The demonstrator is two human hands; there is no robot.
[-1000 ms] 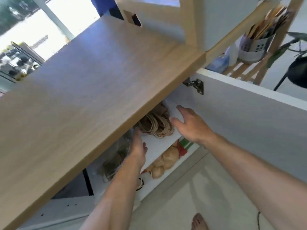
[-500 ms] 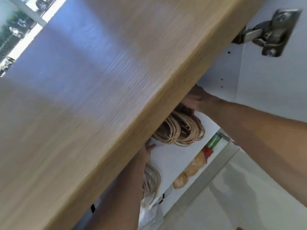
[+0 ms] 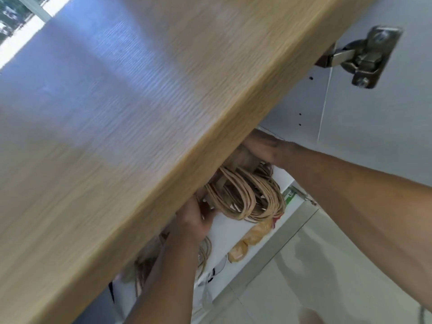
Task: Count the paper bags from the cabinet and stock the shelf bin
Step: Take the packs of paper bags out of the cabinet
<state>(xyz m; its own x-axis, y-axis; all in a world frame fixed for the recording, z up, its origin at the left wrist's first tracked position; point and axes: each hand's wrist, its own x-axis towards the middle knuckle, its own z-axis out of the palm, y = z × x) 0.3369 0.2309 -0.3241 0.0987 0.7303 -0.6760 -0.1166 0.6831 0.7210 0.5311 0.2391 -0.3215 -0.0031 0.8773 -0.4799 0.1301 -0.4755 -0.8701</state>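
Currently paper bags (image 3: 233, 195) sit just under countertop (image 3: 140, 113) edge, handles (image 3: 268, 202) poking out. L hand (image 3: 192, 222) fingers curl round bundle's near end; R hand (image 3: 261, 148) fingers hidden beneath countertop, can't tell. Risk: uneven pull, handles could snag, bundle fans out & count's lost.

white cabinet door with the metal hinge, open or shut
Open: the white cabinet door stands swung out on its metal hinge, exposing the brown paper bags with twisted handles inside.
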